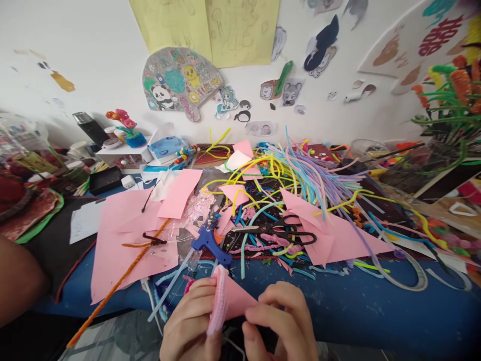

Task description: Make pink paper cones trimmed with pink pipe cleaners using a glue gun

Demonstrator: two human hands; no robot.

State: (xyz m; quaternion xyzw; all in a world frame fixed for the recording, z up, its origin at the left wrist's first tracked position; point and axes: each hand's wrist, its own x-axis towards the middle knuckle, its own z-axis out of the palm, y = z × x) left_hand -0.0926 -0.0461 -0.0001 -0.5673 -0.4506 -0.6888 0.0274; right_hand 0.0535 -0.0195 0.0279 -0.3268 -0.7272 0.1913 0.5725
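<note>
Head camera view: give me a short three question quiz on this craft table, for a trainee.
1. True or false: the black-handled metal scissors lie untouched on the cluttered blue table.
2. The left hand and right hand together hold: A) a blue glue gun, B) a folded pink paper piece edged with fuzzy pink pipe cleaner, C) a yellow pipe cleaner?
3. What colour is the long fuzzy pipe cleaner slanting off the table's near edge?
Key: 1 true; 2 B; 3 orange.

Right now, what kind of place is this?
It looks like a craft desk, maybe at home. A heap of fuzzy pastel pipe cleaners, black-handled scissors and a blue glue gun lie on it, and the left hand and right hand hold a folded pink paper piece.
</note>
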